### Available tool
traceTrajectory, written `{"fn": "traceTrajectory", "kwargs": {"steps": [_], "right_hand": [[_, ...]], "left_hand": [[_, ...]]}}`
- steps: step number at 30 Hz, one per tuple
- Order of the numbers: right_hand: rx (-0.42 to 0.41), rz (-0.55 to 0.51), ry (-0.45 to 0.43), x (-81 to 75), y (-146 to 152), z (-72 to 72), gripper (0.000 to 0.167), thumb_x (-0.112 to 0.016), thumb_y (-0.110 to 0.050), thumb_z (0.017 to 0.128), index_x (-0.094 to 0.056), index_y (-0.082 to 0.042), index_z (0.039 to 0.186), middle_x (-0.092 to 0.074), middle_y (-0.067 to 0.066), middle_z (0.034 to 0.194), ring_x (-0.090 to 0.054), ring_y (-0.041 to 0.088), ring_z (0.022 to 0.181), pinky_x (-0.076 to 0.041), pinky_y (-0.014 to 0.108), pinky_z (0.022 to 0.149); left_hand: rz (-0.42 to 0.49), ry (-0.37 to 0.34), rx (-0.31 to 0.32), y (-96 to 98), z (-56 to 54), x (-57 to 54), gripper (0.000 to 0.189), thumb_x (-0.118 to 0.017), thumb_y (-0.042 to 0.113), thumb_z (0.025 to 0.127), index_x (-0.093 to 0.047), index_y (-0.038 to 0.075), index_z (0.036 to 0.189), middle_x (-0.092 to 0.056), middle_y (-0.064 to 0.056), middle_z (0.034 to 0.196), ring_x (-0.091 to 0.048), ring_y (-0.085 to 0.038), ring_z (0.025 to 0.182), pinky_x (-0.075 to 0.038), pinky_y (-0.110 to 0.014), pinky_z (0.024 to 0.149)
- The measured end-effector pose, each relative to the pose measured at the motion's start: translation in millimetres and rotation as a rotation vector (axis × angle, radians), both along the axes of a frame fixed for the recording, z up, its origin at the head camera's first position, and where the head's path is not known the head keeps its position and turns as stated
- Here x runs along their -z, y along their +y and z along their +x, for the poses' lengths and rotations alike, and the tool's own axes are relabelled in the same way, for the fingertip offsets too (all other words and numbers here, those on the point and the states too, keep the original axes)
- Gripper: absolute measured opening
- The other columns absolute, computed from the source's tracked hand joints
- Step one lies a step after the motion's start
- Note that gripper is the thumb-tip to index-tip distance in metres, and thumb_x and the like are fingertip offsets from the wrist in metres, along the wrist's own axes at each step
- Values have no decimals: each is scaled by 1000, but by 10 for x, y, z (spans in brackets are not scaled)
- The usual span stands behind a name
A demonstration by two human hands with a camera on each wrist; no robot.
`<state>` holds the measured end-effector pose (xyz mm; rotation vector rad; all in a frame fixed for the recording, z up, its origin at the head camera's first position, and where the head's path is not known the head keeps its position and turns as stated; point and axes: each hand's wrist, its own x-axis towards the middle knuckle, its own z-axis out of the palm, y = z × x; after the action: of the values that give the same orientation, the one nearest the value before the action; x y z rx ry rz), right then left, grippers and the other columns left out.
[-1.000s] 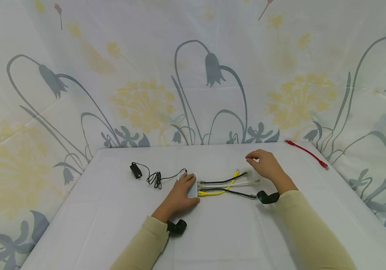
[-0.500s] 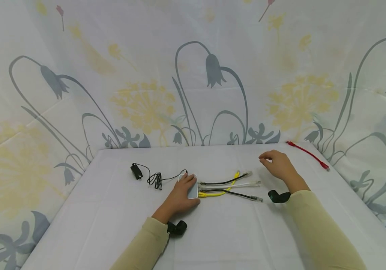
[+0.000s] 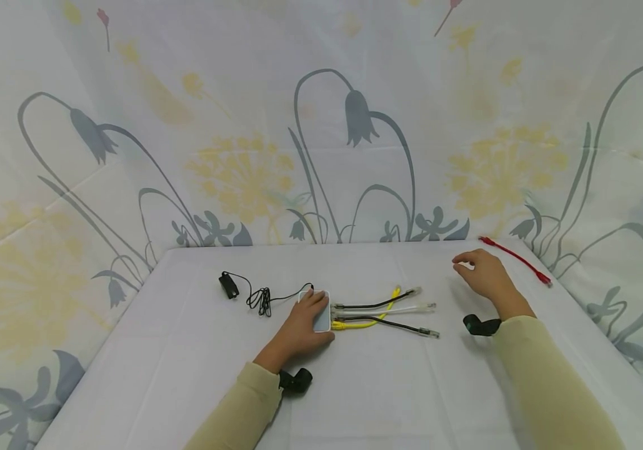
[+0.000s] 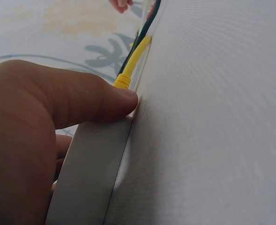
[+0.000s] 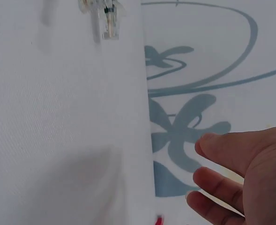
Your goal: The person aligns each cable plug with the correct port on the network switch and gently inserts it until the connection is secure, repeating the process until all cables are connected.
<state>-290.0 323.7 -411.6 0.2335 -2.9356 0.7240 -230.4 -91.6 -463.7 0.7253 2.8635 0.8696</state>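
My left hand (image 3: 297,324) holds a small white network switch (image 3: 322,320) on the table, fingers spread across its top. In the left wrist view the thumb presses on a corner of its side wall (image 4: 93,164), close to a yellow plug (image 4: 123,81). A yellow network cable (image 3: 355,325), a white one (image 3: 405,309) and two black ones (image 3: 374,305) run right from the switch. My right hand (image 3: 487,278) hovers over the table's right part, fingers loosely bent and holding nothing. Beyond it lies a red network cable (image 3: 517,257), its tip (image 5: 159,220) showing in the right wrist view.
A black power adapter (image 3: 229,285) lies at the left, its coiled cord (image 3: 262,302) leading to the back of the switch. Clear plugs (image 3: 429,332) end the cables at the right. White cloth (image 3: 355,400) covers the table; a flowered curtain (image 3: 254,125) hangs behind it.
My right hand has moved right, away from the free cable ends and nearer the red cable. The left hand stays on the switch.
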Motion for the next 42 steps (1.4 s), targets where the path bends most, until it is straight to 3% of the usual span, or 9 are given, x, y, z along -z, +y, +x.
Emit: {"fn": "traceTrajectory", "kwargs": {"steps": [7, 15, 31, 38, 42], "right_hand": [[43, 5, -33, -60, 151, 2, 37, -51, -24, 98, -61, 1, 124, -48, 32, 131, -45, 50, 118, -37, 64, 98], [92, 20, -59, -11, 365, -27, 40, -48, -29, 99, -59, 1, 124, -38, 34, 140, -29, 55, 131, -25, 66, 107], [172, 30, -85, 140, 715, 39, 42, -48, -26, 97, -56, 4, 124, -35, 38, 138, -29, 58, 127, -26, 68, 103], [259, 74, -123, 118, 857, 48, 43, -47, -25, 96, -54, 7, 125, -37, 40, 133, -31, 59, 122, -32, 70, 97], [257, 80, -125, 158, 952, 65, 45, -47, -24, 95, -52, 10, 124, -37, 43, 129, -32, 60, 120, -31, 68, 98]], "left_hand": [[-13, 1, -8, 14, -15, -4, 77, -68, 34, 85, -36, 9, 150, -30, -6, 159, -14, -31, 151, -18, -58, 118], [-8, 3, -8, 9, -13, 14, 76, -68, 34, 85, -37, 9, 150, -30, -6, 159, -15, -32, 151, -18, -58, 118], [-6, -3, -4, 8, 5, 11, 76, -68, 33, 85, -37, 9, 150, -30, -6, 159, -14, -32, 151, -18, -57, 118], [-18, -24, -18, 21, 6, -22, 76, -68, 33, 85, -36, 9, 150, -29, -5, 159, -12, -30, 151, -16, -55, 119], [-9, -30, -22, 22, 13, -33, 76, -68, 33, 85, -37, 9, 150, -29, -5, 159, -12, -30, 151, -15, -55, 119]]}}
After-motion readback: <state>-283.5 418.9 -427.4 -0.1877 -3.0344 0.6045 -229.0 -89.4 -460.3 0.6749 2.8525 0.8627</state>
